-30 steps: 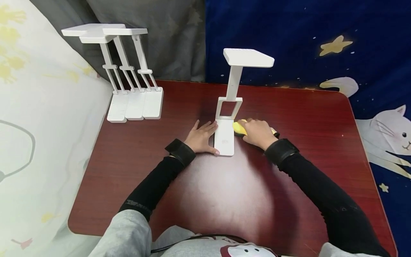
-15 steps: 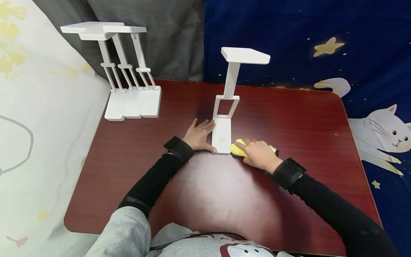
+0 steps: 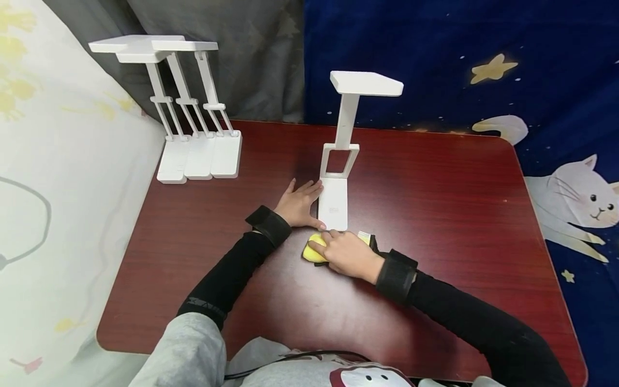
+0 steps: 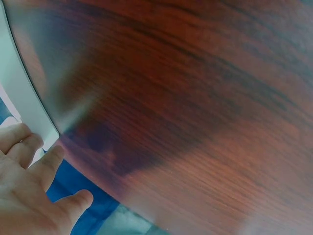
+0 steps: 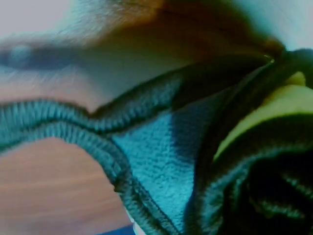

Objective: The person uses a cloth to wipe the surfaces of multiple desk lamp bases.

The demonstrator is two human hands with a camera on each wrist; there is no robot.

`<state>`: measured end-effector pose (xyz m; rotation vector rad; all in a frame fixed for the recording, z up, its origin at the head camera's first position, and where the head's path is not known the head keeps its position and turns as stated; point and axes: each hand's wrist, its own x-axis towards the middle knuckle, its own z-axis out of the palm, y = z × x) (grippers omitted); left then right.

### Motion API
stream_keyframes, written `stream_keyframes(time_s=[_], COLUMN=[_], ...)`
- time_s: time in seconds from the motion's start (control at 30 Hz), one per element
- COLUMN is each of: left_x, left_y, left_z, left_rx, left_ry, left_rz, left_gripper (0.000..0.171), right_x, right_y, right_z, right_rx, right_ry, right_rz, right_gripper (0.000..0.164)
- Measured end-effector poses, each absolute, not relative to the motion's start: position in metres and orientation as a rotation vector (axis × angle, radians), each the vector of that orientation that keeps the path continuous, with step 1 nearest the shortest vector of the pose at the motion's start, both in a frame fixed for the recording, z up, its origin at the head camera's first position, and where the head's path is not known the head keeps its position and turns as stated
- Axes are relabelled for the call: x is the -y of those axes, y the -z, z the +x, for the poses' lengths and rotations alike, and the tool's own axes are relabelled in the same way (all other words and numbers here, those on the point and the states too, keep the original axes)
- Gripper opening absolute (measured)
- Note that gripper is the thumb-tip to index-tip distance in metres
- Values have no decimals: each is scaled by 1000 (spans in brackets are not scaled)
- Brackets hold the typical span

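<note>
Left hand [image 3: 297,209], fingers spread, touching white lamp base [image 3: 333,205]; right hand [image 3: 352,256], fingers curled, gripping yellow cloth [image 3: 312,252]

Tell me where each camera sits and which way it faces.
Head: on the person's head, facing forward and down at the table and nearest white lamp; left hand, right hand and black sleeves show.
Left wrist: on that wrist, looking past the fingers across the table to the lamp's edge; only that hand shows.
Right wrist: on that wrist, close on the yellow cloth and its dark edging; any hand is too blurred to confirm.
Shared: head and left wrist, left hand and lamp; head and right wrist, cloth.
</note>
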<state>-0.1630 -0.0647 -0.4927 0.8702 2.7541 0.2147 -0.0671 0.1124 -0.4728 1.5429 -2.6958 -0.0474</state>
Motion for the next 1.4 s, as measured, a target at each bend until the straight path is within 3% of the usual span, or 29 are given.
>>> stream_keyframes(time_s=[0.43,0.7,0.9,1.1,1.4], left_x=[69,71,70,65,64], left_y=[488,489,491,493,496], left_z=[-165,-166,-166,-164,-164], left_rx=[-2746,-2738,-2748,-2740,-2747], left_ry=[-219,-224,-226,-224,-235], left_rz=[844,833,841,859,859], left_gripper=[110,109,109,108,108], right_x=[-150,-180,-150,-113,-128], right_y=[474,468,466,478,479], right_z=[-71,-71,-69,-69,-70], right_rx=[2936,2974,2896,2803,2891], right_ry=[27,-1,-59,-39,12], right_rz=[1295,1210,1398,1449,1298], right_gripper=[65,63,66,56,61])
